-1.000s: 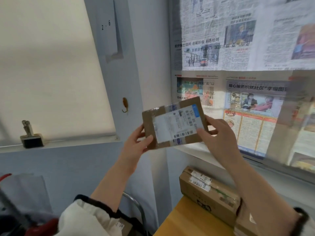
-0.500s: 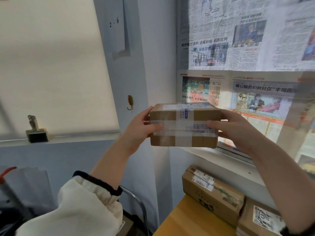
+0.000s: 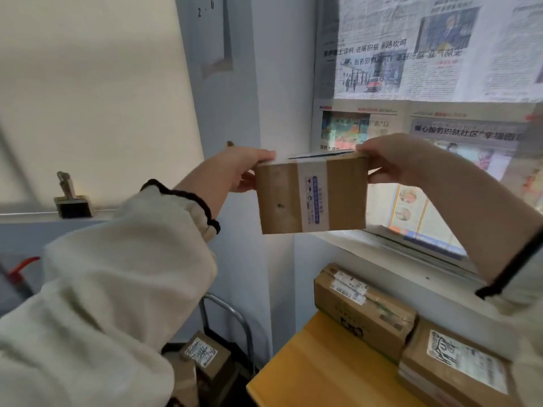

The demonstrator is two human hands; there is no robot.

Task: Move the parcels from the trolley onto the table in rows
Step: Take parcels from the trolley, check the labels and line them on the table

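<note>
I hold a small brown cardboard parcel (image 3: 311, 195) up at chest height in front of the wall corner. My left hand (image 3: 244, 170) grips its left top edge and my right hand (image 3: 390, 160) grips its right top edge. Its taped underside with a white and blue strip faces me. Below right, the yellow table (image 3: 320, 371) carries two parcels at its back edge: a long brown box (image 3: 364, 309) and a flatter one with a white label (image 3: 458, 362). At bottom centre the trolley (image 3: 232, 318) shows its metal handle, with a labelled parcel (image 3: 202, 352) on it.
A window covered with newspaper (image 3: 426, 69) fills the upper right, above a sill (image 3: 390, 248). A blind (image 3: 88, 98) covers the left window, with a small clamp-like object (image 3: 72, 198) on its ledge. A red-handled item (image 3: 20, 271) sits at far left.
The parcel has been turned over in my hands: its label face showed first, then a side, and now its taped underside faces me. My view has tilted downward.
</note>
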